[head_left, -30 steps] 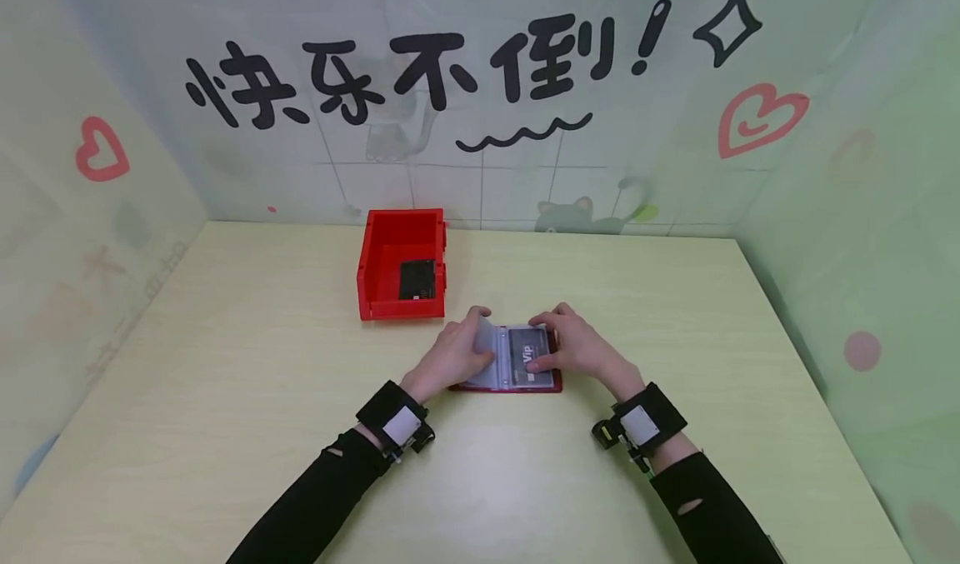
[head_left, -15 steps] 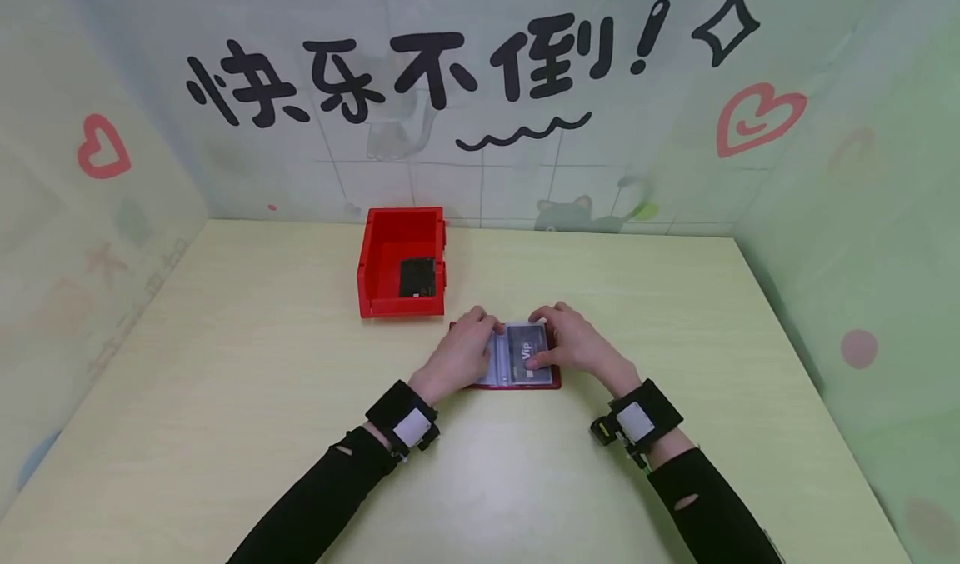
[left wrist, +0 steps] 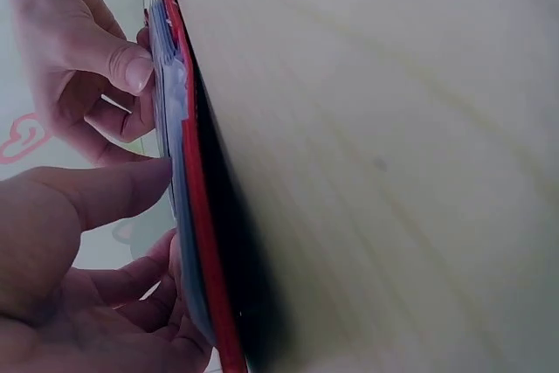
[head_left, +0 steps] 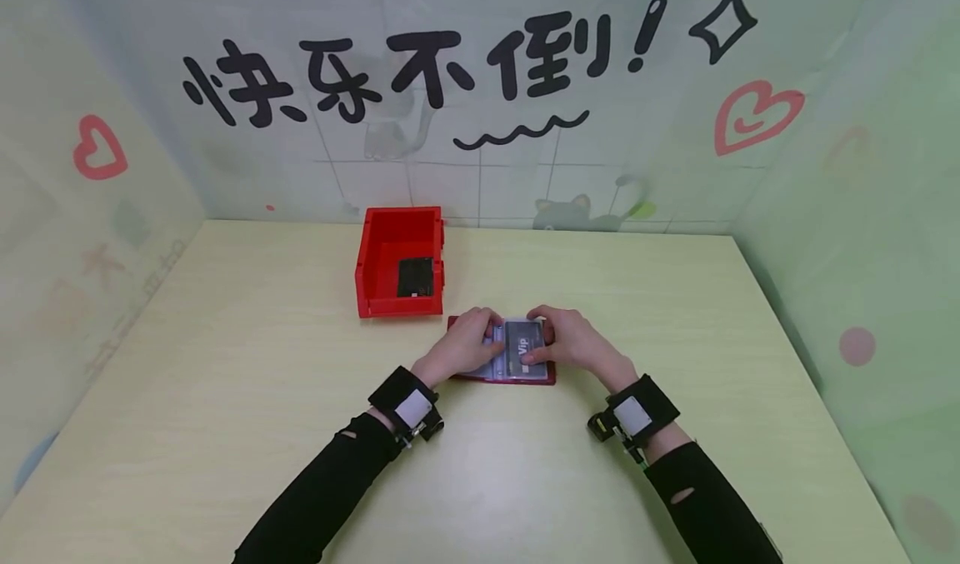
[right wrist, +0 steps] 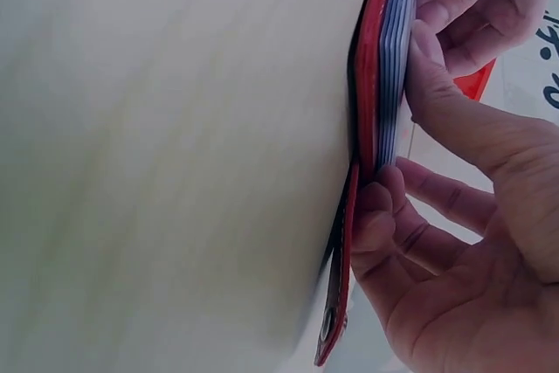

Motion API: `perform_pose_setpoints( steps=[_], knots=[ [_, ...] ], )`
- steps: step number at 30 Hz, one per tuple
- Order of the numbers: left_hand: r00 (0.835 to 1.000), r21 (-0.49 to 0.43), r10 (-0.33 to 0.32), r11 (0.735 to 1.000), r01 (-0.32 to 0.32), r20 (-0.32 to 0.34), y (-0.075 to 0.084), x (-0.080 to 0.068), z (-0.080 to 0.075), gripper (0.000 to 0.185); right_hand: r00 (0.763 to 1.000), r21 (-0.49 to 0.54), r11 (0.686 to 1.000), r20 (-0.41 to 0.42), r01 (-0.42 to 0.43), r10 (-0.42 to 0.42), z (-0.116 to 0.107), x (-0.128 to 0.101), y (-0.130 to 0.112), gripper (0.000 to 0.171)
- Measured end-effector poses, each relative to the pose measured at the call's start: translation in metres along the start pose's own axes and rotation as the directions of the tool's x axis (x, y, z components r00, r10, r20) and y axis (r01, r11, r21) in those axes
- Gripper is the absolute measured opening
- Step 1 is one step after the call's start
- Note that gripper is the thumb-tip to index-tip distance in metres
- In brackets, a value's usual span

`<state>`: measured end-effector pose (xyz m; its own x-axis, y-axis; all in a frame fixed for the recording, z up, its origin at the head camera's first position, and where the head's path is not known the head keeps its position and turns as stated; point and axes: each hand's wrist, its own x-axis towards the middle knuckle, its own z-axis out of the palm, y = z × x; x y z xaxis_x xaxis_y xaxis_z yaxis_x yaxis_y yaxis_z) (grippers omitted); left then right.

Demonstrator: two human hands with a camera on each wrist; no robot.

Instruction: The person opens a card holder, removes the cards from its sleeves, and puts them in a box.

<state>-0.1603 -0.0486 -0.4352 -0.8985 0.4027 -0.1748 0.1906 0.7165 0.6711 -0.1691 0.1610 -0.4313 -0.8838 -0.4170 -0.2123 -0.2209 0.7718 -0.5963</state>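
Both hands sit on the card holder (head_left: 501, 356), lying open on the tabletop (head_left: 225, 397) just in front of the red bin (head_left: 399, 262). Left hand (head_left: 459, 347) presses the clear sleeves flat w/ fingers down; a sec ago it held one sleeve lifted, so the page turn looks done. Right hand (head_left: 564, 341) pinches the VIP card (head_left: 523, 351) at the right page, thumb on it. Bin holds a dark card (head_left: 416, 277).
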Motion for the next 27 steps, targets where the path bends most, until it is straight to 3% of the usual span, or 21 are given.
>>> perform_pose_setpoints(
  steps=[15,27],
  knots=[
    [1.0,-0.051,-0.019,0.999,0.02,0.013,-0.0009,0.0038,-0.0016,0.04,0.998,-0.002,1.0,0.058,-0.008,0.008,-0.005,0.0011,0.0012,0.069],
    [0.999,-0.063,-0.03,0.998,0.031,0.014,0.001,0.0047,-0.0045,0.037,0.998,-0.01,1.0,0.054,-0.027,0.027,-0.0047,0.0024,0.0011,0.069]
  ],
)
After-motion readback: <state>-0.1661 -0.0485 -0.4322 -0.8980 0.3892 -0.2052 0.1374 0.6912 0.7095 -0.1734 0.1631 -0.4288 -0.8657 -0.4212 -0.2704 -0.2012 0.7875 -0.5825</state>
